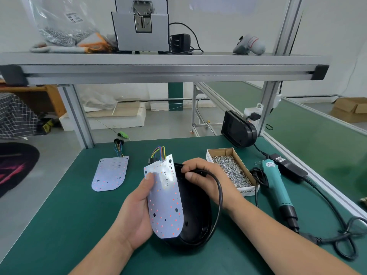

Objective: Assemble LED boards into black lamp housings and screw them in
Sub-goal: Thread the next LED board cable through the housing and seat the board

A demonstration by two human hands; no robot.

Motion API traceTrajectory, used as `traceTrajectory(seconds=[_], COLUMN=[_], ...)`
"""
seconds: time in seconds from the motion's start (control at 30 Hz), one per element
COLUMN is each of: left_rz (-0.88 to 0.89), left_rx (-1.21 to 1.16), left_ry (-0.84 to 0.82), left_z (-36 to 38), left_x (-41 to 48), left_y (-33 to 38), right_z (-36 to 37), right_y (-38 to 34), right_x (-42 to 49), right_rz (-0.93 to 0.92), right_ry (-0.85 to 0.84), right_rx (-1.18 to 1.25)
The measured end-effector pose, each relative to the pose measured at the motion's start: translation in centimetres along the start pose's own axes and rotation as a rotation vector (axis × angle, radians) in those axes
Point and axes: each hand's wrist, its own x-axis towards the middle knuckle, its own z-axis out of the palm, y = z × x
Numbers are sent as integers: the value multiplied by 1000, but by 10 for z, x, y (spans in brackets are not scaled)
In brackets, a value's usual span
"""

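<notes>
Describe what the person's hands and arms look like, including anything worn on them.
The left hand and right hand are bare: no gloves, rings or tape. The nails that show are short and unpainted. Neither wrist carries a watch, band or cable. Both forearms are uncovered down to the bottom edge of the picture, so no sleeve shows.

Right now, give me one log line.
left hand: holds LED board tilted over black housing | right hand: pinches cable | screwdriver: on mat
</notes>
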Motion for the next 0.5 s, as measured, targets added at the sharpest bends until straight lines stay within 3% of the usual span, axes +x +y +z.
traceTrajectory(seconds=[0.13,0.3,0.4,0.5], left_rz=[-14,21,35,52], left_rx=[53,73,35,10], left_ry=[11,54,96,113], left_z=[-2,-5,-4,-1], left_x=[0,-1,-1,-2], left_y=[2,9,9,3], right_z=[-1,-17,-16,-12], right_y=[-2,0,2,-1], right_x=[-2,-4,-5,-3], right_rz=[50,197,228,249], right_ry=[1,-146,-121,-38], right_rx=[-5,-82,-169,-39])
